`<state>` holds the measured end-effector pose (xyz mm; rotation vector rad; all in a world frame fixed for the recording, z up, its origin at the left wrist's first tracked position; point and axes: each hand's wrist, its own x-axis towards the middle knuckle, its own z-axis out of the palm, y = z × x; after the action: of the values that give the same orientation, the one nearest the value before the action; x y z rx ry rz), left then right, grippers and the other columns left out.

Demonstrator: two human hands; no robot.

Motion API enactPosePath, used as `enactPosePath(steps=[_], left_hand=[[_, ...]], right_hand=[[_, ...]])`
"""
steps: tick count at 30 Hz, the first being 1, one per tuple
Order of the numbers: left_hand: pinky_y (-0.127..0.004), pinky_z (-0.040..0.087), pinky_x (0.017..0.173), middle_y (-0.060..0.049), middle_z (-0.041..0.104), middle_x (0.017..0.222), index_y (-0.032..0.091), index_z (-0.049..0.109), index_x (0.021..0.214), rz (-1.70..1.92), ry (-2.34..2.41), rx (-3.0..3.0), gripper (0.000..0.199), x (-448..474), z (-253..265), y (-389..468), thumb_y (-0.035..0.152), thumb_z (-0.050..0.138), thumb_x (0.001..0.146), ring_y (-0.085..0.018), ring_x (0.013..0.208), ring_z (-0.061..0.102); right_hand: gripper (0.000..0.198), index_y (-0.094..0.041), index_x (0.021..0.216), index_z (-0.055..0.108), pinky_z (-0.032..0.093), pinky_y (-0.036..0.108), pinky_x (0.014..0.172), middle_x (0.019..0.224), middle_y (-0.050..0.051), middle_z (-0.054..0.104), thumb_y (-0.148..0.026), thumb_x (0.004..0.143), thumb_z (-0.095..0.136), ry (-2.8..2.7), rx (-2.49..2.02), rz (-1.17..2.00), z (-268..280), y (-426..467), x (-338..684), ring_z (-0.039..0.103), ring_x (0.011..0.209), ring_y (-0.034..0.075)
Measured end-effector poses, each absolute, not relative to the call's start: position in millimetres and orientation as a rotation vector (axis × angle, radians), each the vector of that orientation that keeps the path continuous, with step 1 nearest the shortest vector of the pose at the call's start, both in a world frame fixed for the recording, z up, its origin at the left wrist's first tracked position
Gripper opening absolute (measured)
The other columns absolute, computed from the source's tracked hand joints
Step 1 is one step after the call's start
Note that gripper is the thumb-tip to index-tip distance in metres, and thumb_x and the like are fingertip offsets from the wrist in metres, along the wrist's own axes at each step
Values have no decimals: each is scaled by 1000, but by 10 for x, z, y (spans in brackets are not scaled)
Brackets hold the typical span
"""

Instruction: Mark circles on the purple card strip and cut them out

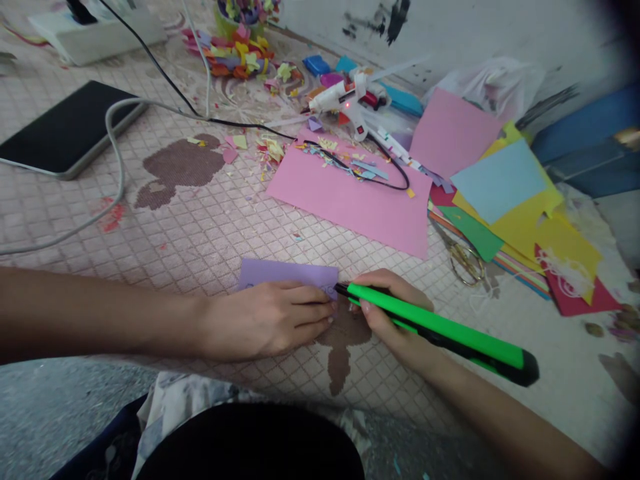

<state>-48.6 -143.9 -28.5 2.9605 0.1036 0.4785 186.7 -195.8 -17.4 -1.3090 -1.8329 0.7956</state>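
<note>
A small purple sheet of paper [287, 272] lies on the cloth near the table's front edge, with faint drawn marks along its lower part. My left hand [280, 320] rests flat over its lower half, fingers stretched out to the right, hiding much of it. My right hand [385, 300] is wrapped round a green and black utility knife [440, 327]. The knife's dark tip meets the right edge of the purple paper, just beyond my left fingertips. Whether the blade is out, I cannot make out.
A pink sheet [360, 207] with paper scraps lies ahead, behind it a glue gun [350, 103] with its cord. Scissors [463, 257] and coloured papers [505, 180] are at right. A dark tablet [70, 130], cables and a power strip [95, 33] occupy the left.
</note>
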Motion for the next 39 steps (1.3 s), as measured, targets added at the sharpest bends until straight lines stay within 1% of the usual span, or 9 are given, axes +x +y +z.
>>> enactPosePath(steps=[4, 6, 10, 15, 19, 25, 28, 32, 39], left_hand=[[-29, 40, 111, -7, 58, 137, 14, 63, 121, 422, 114, 2977, 34, -483, -307, -1461, 18, 35, 102, -18, 130, 51], [-29, 39, 112, -7, 56, 139, 14, 62, 123, 441, 130, 2990, 33, -481, -323, -1475, 21, 36, 102, -18, 130, 51], [-31, 41, 110, -9, 57, 138, 13, 61, 124, 492, 135, 3010, 31, -480, -340, -1491, 24, 42, 101, -19, 129, 52], [-30, 41, 110, -7, 57, 138, 14, 62, 124, 458, 122, 3048, 36, -478, -328, -1483, 22, 34, 103, -18, 129, 52], [-30, 41, 110, -9, 59, 136, 12, 62, 123, 510, 129, 3032, 34, -473, -327, -1484, 23, 37, 103, -18, 127, 53], [-29, 40, 111, -8, 57, 138, 13, 62, 122, 491, 134, 3029, 35, -472, -330, -1487, 22, 34, 103, -17, 128, 52], [-29, 41, 111, -9, 57, 138, 13, 62, 122, 492, 126, 3006, 32, -472, -319, -1482, 22, 38, 102, -17, 128, 52], [-30, 42, 110, -10, 59, 136, 13, 63, 121, 506, 120, 2977, 30, -473, -304, -1477, 16, 43, 99, -18, 129, 52], [-31, 42, 110, -12, 61, 133, 10, 62, 121, 551, 97, 2967, 30, -472, -316, -1477, 17, 44, 99, -19, 126, 55]], right_hand=[[19, -20, 100, 64, 54, 28, 64, 83, 1, 67, -16, 84, 58, -1828, -1316, 766, -173, -1961, 1876, 65, 69, 13], [19, -21, 101, 64, 54, 29, 65, 84, 1, 68, -16, 84, 58, -1835, -1320, 759, -183, -1958, 1882, 65, 70, 14], [20, -22, 102, 64, 55, 30, 67, 86, 1, 69, -16, 84, 59, -1841, -1317, 756, -211, -1948, 1896, 66, 72, 14], [19, -22, 101, 64, 55, 30, 69, 88, 1, 69, -16, 84, 59, -1850, -1303, 749, -223, -1938, 1899, 67, 75, 14], [19, -22, 101, 65, 55, 30, 67, 87, 1, 68, -16, 84, 59, -1851, -1307, 742, -222, -1940, 1893, 66, 73, 14], [18, -22, 99, 65, 55, 30, 67, 86, 1, 69, -17, 83, 58, -1872, -1316, 707, -186, -1928, 1863, 66, 73, 14], [19, -22, 99, 65, 54, 30, 68, 86, 1, 68, -15, 83, 58, -1909, -1304, 692, -172, -1912, 1859, 65, 74, 14], [22, -22, 102, 65, 55, 30, 70, 90, 2, 68, -13, 83, 58, -1956, -1273, 700, -183, -1898, 1869, 65, 79, 15], [18, -22, 99, 64, 55, 30, 65, 86, 2, 69, -16, 83, 58, -1818, -1289, 743, -196, -1923, 1879, 66, 71, 14]])
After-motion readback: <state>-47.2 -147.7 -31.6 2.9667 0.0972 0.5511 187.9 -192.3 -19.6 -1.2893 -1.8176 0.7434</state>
